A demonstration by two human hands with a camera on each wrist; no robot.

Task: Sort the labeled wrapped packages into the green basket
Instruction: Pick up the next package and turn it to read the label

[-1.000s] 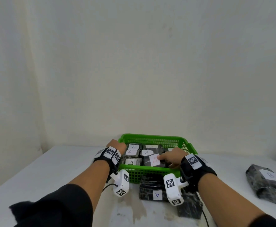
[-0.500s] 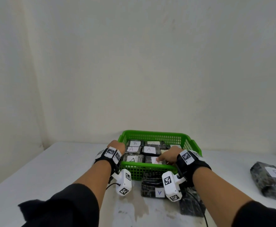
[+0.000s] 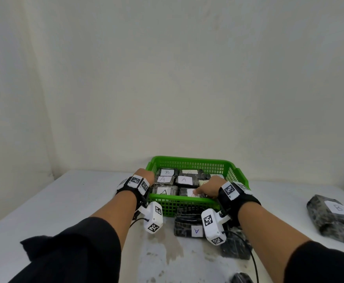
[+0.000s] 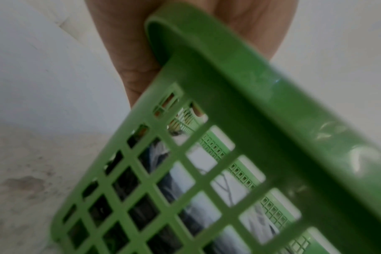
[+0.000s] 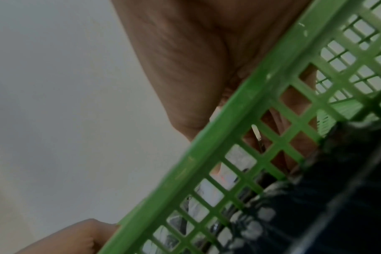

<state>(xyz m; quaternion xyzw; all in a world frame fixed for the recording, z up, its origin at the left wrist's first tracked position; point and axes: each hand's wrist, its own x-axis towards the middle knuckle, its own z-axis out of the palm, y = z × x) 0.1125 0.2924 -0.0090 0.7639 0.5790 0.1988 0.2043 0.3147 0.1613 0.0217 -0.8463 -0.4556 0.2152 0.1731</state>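
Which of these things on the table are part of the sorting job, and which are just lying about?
Part of the job:
- green basket, left hand gripping its rim
- packages inside, labelled A and B
- right hand, on a front-row package
- loose A package and B package outside

Just lying about:
- white table
- wrist cameras
- dark object, bottom edge; unclear what

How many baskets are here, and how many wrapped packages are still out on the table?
Green basket: 1
Wrapped packages outside it: 3 (package labelled A, package labelled B, dark package)
Total: 4
A dark shape at the bottom edge is too cut off to count.
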